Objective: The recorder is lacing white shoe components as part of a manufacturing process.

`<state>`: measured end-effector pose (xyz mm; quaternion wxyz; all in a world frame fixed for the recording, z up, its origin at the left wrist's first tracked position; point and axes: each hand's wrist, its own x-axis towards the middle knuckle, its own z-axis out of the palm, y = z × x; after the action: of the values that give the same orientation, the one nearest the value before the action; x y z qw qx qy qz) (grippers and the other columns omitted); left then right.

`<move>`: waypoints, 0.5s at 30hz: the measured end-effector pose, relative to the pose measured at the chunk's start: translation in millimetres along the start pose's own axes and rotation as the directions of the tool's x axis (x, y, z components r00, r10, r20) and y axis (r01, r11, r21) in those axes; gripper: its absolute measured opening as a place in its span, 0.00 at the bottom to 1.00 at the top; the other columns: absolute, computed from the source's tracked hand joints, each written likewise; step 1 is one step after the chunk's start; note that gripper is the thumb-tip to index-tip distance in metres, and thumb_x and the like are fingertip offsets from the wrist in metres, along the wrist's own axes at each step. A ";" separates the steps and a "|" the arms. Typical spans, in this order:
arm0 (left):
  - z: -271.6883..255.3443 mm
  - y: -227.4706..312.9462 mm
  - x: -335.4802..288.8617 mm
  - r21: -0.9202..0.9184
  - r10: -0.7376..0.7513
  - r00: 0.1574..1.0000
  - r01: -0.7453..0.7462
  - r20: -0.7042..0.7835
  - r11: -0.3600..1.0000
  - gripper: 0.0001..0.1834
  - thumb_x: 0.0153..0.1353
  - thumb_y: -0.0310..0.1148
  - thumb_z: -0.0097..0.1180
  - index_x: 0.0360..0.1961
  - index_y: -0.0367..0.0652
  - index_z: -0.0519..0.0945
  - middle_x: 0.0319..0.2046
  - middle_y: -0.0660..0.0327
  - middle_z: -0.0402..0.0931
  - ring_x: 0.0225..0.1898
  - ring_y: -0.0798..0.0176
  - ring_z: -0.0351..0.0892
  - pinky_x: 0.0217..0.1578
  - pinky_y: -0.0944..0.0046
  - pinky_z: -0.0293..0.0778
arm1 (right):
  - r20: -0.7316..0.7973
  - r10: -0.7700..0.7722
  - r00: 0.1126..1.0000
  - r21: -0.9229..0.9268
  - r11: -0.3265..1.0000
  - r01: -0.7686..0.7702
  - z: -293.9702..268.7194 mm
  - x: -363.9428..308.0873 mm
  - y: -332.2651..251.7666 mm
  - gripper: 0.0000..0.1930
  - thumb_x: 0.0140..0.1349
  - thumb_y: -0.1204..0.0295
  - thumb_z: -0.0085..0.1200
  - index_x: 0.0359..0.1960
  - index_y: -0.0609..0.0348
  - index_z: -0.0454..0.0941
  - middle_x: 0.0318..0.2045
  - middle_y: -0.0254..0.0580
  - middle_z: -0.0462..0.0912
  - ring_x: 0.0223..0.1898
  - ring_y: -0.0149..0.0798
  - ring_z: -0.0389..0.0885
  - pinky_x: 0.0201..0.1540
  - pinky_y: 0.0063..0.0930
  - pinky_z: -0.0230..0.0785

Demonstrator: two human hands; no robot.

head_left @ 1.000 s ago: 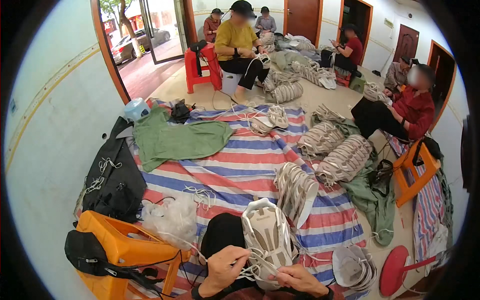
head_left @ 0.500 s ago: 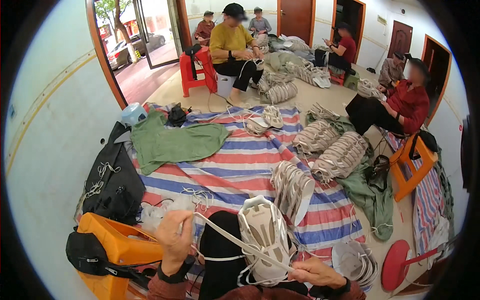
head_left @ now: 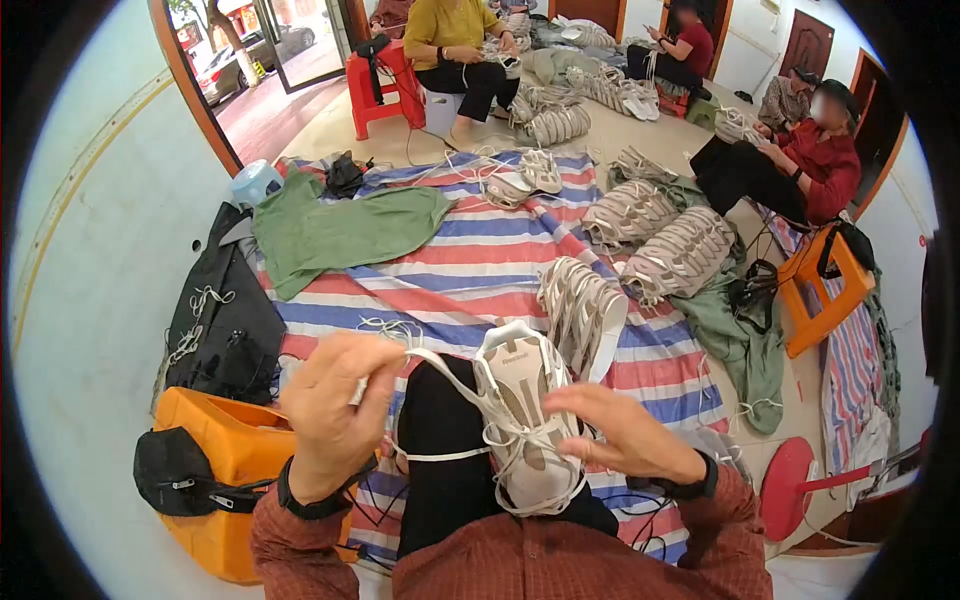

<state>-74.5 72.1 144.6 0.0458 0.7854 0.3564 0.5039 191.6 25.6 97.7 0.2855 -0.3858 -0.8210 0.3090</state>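
A beige and white shoe upper (head_left: pixel 517 377) lies across my black-trousered lap, toe end toward me. Loose white shoelaces cross its front. My left hand (head_left: pixel 345 408) is raised to the left of it, fingers closed on a white shoelace (head_left: pixel 447 372) that runs to the upper. Another stretch of lace spans my left thigh lower down. On the other side, my right hand (head_left: pixel 630 435) is open, thumb and fingers apart, at the right edge of the upper. Whether its fingertips touch the upper or a lace is hard to tell.
A striped sheet (head_left: pixel 470 297) covers the floor, with a stack of shoe uppers (head_left: pixel 583 310) just ahead and more bundles (head_left: pixel 680 255) at right. An orange stool (head_left: pixel 215 440) stands at my left, a red round-topped item (head_left: pixel 783 490) at right. Several people sit beyond.
The lace stretched between my hands has slackened. My right hand has released its end and moved up beside the upper, opening. My left hand still grips the lace. The view has tilted down.
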 end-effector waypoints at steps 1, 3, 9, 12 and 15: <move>0.5 4.6 3.3 0.010 0.041 0.998 -0.042 0.046 0.999 0.08 0.45 0.13 0.53 0.28 0.35 0.75 0.22 0.59 0.72 0.23 0.65 0.72 0.26 0.72 0.67 | -0.075 -0.053 0.996 0.022 0.998 0.054 -3.6 8.4 -4.5 0.17 0.55 0.69 0.53 0.45 0.63 0.69 0.39 0.48 0.74 0.41 0.48 0.73 0.44 0.34 0.65; 0.9 11.2 8.9 -0.023 0.108 0.992 -0.106 0.062 0.994 0.11 0.43 0.15 0.56 0.30 0.36 0.76 0.25 0.57 0.74 0.25 0.59 0.74 0.25 0.67 0.69 | -0.128 -0.095 0.987 0.074 0.992 0.105 -10.3 26.9 -14.5 0.17 0.55 0.69 0.53 0.45 0.62 0.69 0.39 0.48 0.74 0.41 0.47 0.73 0.44 0.34 0.65; 2.6 19.6 10.7 -0.091 0.168 0.980 -0.158 0.111 0.983 0.12 0.44 0.15 0.56 0.32 0.36 0.76 0.25 0.56 0.73 0.24 0.59 0.73 0.24 0.67 0.69 | -0.092 -0.190 0.977 0.243 0.948 0.207 -8.0 69.5 -36.5 0.16 0.55 0.68 0.52 0.44 0.62 0.70 0.37 0.48 0.75 0.40 0.45 0.74 0.41 0.32 0.66; 3.1 19.9 9.3 -0.084 0.182 0.977 -0.174 0.115 0.981 0.12 0.44 0.15 0.56 0.32 0.36 0.75 0.25 0.56 0.73 0.24 0.59 0.73 0.24 0.67 0.69 | -0.043 -0.215 0.976 0.182 0.959 0.219 -4.9 74.0 -40.1 0.13 0.55 0.69 0.53 0.39 0.63 0.72 0.35 0.48 0.76 0.37 0.44 0.74 0.38 0.31 0.66; 7.2 21.8 7.4 -0.131 0.171 0.978 -0.156 0.117 0.979 0.12 0.44 0.15 0.56 0.32 0.35 0.75 0.25 0.56 0.73 0.24 0.59 0.73 0.24 0.67 0.69 | -0.051 -0.191 0.980 0.132 0.972 0.196 -4.1 74.4 -38.6 0.13 0.52 0.71 0.56 0.39 0.62 0.73 0.30 0.43 0.75 0.31 0.39 0.73 0.33 0.29 0.65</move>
<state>-55.6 62.6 156.1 0.0744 0.8385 0.2558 0.4754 136.8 67.3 145.5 0.3554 -0.2893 -0.8263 0.3275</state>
